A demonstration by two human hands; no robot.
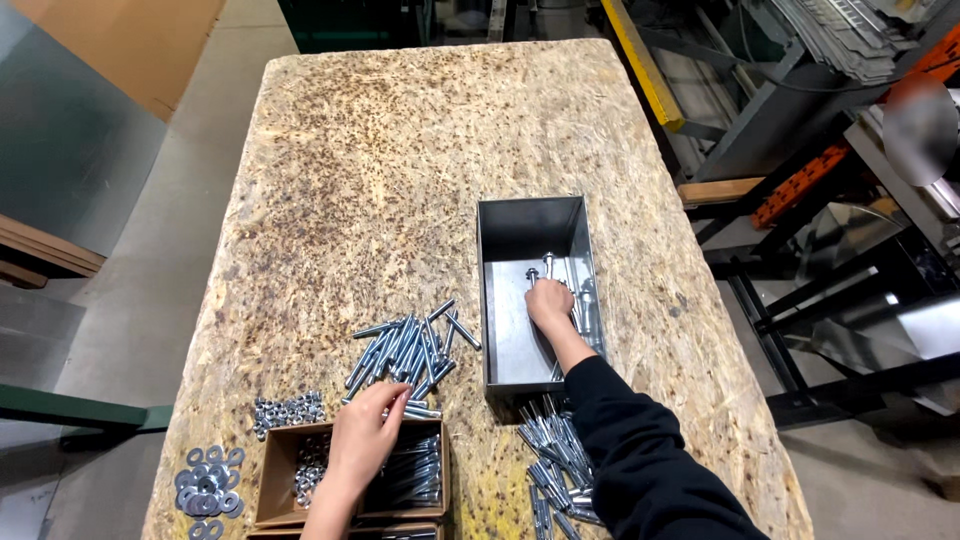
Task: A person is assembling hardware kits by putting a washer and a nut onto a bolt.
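My right hand [549, 304], in a black sleeve, reaches into an open grey metal box [528, 222] and rests on the silver bolts [552, 266] lying inside it. Whether its fingers close on a bolt is hidden. My left hand [366, 432] hovers over a brown cardboard box [272, 482] holding bolts and nuts, its fingers apart and stretched toward a loose pile of bolts [410, 352] on the chipboard table [420, 150].
Another pile of bolts [553, 452] lies by the metal box's near end. Nuts [288, 410] and washers [208, 482] sit at the table's front left. Metal racks and sheet metal [850, 200] stand to the right, with concrete floor to the left.
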